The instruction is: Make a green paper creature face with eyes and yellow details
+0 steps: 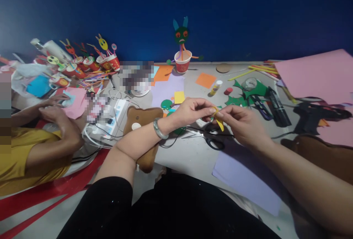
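Both my hands meet above the middle of the table, pinching one small piece of yellow paper (220,124). My left hand (194,112) grips its upper end between thumb and fingers. From the other side, my right hand (242,123) pinches it too, and a yellow strip hangs below the fingertips. Beneath them lie scissors (215,143) with black handles, partly covered by my hands. A yellow paper square (179,97) and green paper circles (166,104) rest just left of my hands. Beyond stands a glue stick (216,88), its red cap (228,91) off beside it.
A decorated paper cup (182,62) with a green paper head stands at the back. To the right lie a black glue gun (311,116), green paper scraps (237,99) and pink sheets (317,73). At left are a power strip (117,117) with cables and a co-worker's hands (55,108).
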A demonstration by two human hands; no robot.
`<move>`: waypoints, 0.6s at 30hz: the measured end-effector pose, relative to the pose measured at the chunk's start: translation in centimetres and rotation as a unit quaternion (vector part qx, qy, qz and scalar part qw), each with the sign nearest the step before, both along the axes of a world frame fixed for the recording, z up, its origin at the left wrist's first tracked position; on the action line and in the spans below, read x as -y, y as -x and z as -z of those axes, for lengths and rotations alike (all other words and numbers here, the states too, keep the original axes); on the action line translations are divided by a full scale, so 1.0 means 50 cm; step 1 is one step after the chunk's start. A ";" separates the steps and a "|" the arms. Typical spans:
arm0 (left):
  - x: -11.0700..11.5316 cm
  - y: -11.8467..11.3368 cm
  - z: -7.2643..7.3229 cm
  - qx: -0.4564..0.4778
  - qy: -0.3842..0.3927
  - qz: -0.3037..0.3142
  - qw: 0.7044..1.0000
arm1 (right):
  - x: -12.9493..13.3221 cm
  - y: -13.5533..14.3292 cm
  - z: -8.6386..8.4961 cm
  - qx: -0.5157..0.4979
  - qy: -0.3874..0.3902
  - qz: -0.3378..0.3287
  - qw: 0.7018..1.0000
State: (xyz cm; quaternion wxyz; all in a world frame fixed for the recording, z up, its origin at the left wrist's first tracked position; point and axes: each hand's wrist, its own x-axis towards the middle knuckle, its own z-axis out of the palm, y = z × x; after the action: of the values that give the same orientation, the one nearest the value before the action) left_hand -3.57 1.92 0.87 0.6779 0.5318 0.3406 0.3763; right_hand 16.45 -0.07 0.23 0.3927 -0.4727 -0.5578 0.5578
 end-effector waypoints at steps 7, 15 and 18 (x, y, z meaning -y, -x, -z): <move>0.006 0.001 -0.001 0.001 0.023 -0.013 1.000 | 0.008 0.009 -0.010 -0.002 -0.036 0.045 0.998; 0.011 0.002 0.004 -0.029 0.021 -0.031 0.999 | 0.010 0.008 0.009 0.066 -0.139 0.059 0.986; 0.013 -0.001 0.006 -0.030 0.010 -0.036 0.999 | 0.017 0.007 0.010 0.115 -0.186 0.065 0.974</move>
State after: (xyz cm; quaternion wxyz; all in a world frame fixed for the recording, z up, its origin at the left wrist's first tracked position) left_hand -3.54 1.28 0.56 0.6588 0.5234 0.3837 0.3804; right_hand 16.09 -0.92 -0.28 0.4421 -0.4876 -0.6616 0.3594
